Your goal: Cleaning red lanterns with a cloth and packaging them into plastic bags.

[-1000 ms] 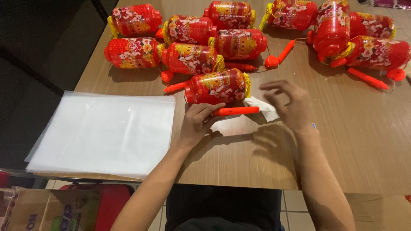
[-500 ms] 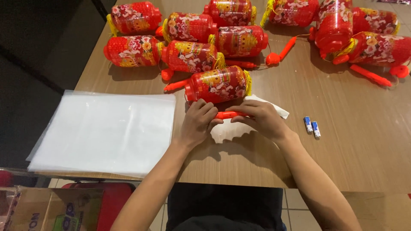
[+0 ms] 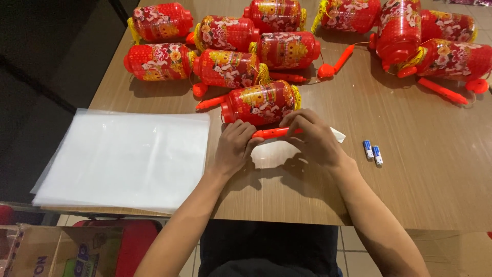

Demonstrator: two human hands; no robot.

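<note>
A red cylinder lantern [image 3: 260,104] with flower prints lies on its side on the wooden table [image 3: 410,169]. In front of it lies its orange stick handle [image 3: 271,133]. My left hand [image 3: 233,146] grips the handle's left end and my right hand [image 3: 310,136] grips its right end. Both hands rest over a white sheet of paper [image 3: 279,154] on the table. Two small blue-and-white batteries [image 3: 373,152] lie side by side just right of my right hand.
Several more red lanterns [image 3: 225,34] with orange handles crowd the far half of the table. A stack of clear plastic bags [image 3: 128,159] lies at the near left edge. A cardboard box [image 3: 56,256] and a red stool [image 3: 130,238] stand below the table.
My right hand moved from the right of the lantern onto the orange handle, leaving two batteries on the table. My left hand stayed on the handle's left end.
</note>
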